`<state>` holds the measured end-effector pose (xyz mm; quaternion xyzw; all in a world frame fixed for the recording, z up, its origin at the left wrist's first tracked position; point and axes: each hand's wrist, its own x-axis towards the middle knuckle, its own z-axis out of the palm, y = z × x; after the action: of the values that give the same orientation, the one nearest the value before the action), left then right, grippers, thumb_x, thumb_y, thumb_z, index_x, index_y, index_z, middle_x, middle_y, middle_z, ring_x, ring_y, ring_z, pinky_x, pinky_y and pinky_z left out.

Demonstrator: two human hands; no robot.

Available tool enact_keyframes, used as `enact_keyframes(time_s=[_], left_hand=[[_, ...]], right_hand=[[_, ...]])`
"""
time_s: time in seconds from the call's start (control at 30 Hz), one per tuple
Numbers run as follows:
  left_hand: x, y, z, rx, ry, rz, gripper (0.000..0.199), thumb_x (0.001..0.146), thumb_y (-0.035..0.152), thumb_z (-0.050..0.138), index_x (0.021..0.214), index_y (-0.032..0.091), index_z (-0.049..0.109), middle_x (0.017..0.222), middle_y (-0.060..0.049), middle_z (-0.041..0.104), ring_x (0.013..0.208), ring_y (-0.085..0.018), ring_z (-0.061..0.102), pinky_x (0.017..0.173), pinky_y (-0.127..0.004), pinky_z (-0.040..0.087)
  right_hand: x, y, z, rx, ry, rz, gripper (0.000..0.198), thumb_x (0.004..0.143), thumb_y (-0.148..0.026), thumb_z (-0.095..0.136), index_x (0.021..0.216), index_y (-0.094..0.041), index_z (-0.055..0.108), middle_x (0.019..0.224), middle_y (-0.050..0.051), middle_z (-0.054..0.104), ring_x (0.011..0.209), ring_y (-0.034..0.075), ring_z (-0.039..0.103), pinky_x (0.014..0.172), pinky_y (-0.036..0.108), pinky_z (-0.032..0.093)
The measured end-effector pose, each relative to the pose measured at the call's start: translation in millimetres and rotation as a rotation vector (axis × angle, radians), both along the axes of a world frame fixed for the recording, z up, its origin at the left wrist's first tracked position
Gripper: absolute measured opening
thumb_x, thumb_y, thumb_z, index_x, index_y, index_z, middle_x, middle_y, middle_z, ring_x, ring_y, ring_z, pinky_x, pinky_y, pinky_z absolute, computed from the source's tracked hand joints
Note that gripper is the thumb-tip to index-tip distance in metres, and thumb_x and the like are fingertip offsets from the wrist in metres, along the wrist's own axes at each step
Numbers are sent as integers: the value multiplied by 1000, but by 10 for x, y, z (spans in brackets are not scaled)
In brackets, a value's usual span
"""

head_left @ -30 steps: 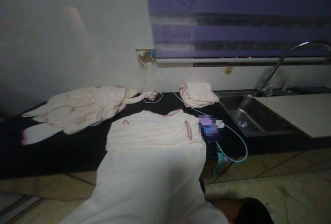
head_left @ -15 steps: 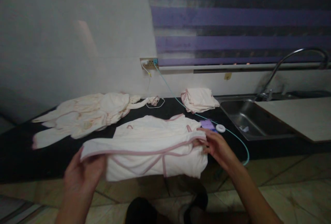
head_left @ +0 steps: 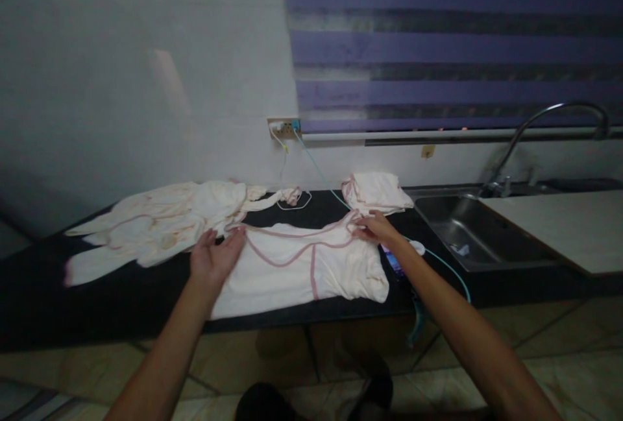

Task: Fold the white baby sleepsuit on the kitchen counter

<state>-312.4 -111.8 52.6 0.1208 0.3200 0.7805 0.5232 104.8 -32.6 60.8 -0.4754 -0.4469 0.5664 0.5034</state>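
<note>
On the counter [head_left: 121,314] before me lies a garment [head_left: 292,278], my left hand [head_left: 214,259] at its far left corner, my right hand [head_left: 376,228] at its far right. A heap of clothes [head_left: 160,226] lies to its left and farther back; a stack [head_left: 378,191] sits behind its right end, near the wall [head_left: 219,84]. Just right of the garment, partly behind my forearm [head_left: 452,317], is what may be a phone [head_left: 392,261]. Farther right is the sink [head_left: 445,215], the faucet [head_left: 530,120] behind, a board [head_left: 569,220] on its right.
</note>
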Motion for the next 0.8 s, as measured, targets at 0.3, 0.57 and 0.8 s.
enact_keyframes(time_s=[0.3, 0.57, 0.8], left_hand=[[192, -49, -107, -317, 1390, 76, 29, 85, 48, 66, 93, 21, 60, 81, -1, 61, 72, -16, 57, 66, -26, 45], [639, -39, -9, -594, 2108, -414, 51, 74, 67, 62, 58, 19, 58, 75, -20, 70, 78, -36, 69, 74, -42, 47], [706, 216, -84, -315, 1948, -360, 53, 93, 52, 37, 82, 13, 71, 80, -14, 74, 77, -26, 70, 70, -34, 50]], right_hand=[[-286, -257, -21, 578, -928, 124, 31, 88, -10, 55, 118, -12, 62, 113, 11, 71, 104, 20, 63, 96, 32, 46], [-748, -602, -195, 603, -1358, 277, 30, 99, -22, 48, 109, -9, 73, 121, 21, 63, 116, 28, 57, 101, 39, 42], [-806, -564, -132, 477, -1435, 237, 37, 102, -27, 46, 129, -11, 64, 121, 19, 67, 110, 30, 64, 90, 39, 49]])
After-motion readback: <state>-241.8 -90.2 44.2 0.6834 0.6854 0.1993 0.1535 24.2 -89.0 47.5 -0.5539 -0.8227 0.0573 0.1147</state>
